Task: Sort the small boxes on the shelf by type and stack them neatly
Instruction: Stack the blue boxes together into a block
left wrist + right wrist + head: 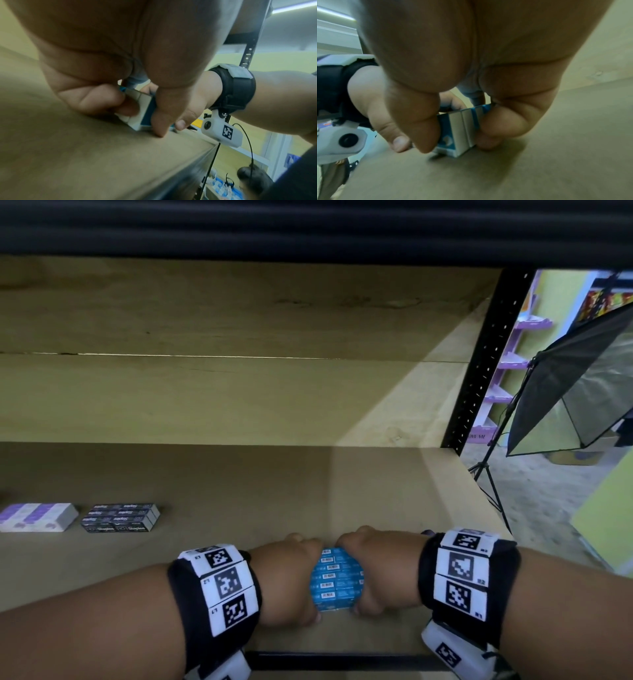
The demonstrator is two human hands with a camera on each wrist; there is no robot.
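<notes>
The blue boxes (336,578) sit in a row on the shelf (239,481), squeezed between the two hands. The left hand (286,577) is on one end of the row and the right hand (380,570) is on the other end. Each hand is curled round its end, with the fingers (89,98) on the far side and the thumb (159,120) on the near side. In the right wrist view, the right thumb (419,129) and fingers (503,121) pinch the white and blue box ends (462,129). The bottom of the boxes rests on the shelf, close to its front edge.

Well away from the left hand, farther out to its side and a bit deeper in, lie the dark boxes (120,517), stacked flat. Just beside them, even farther from the hand, is a white and purple box (36,517). Out past the right hand, off the shelf, stands a light on a stand (575,392).
</notes>
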